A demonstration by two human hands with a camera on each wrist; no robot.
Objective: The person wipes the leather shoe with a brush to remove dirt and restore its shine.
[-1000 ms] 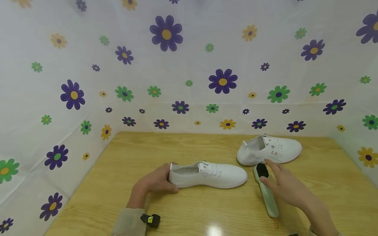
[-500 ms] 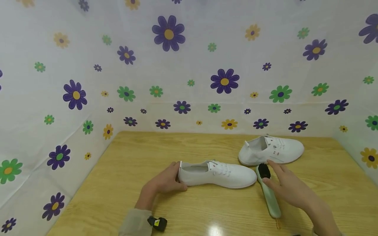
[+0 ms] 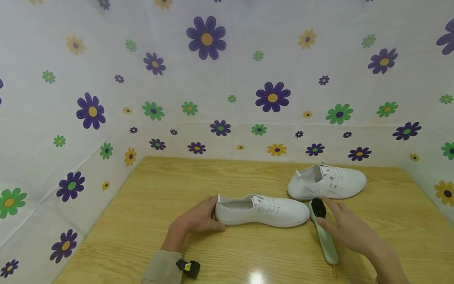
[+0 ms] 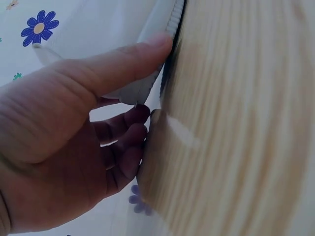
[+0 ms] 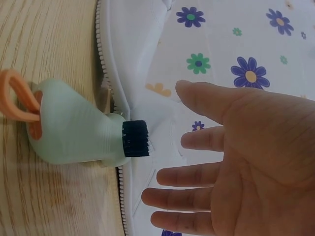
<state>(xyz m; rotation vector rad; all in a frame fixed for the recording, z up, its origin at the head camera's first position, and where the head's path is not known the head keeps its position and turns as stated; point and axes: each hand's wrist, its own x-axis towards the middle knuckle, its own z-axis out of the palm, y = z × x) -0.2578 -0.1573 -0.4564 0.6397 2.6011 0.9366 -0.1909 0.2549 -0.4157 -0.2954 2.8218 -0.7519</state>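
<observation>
My left hand (image 3: 198, 217) grips the heel of a white lace-up shoe (image 3: 283, 211), thumb on the near side. The left wrist view shows the thumb along the sole edge of this shoe (image 4: 157, 19) and the other fingers curled behind the heel. Its toe points right, close to a pale green shoe brush (image 3: 326, 240) lying bristles up. Over the brush hovers my right hand (image 3: 351, 228), fingers extended and holding nothing. In the right wrist view those fingers are spread apart from the black bristles (image 5: 136, 138).
A second white shoe (image 3: 351, 182) stands farther back on the right, just beyond the brush head. An orange cord loop (image 5: 17, 98) hangs from the brush handle. The wooden table (image 3: 170, 177) meets a flower-printed curtain (image 3: 234, 71) at the back and sides.
My left hand has slid the near shoe to the right, so its toe is now close to the brush. The right hand has stayed over the brush with little movement.
</observation>
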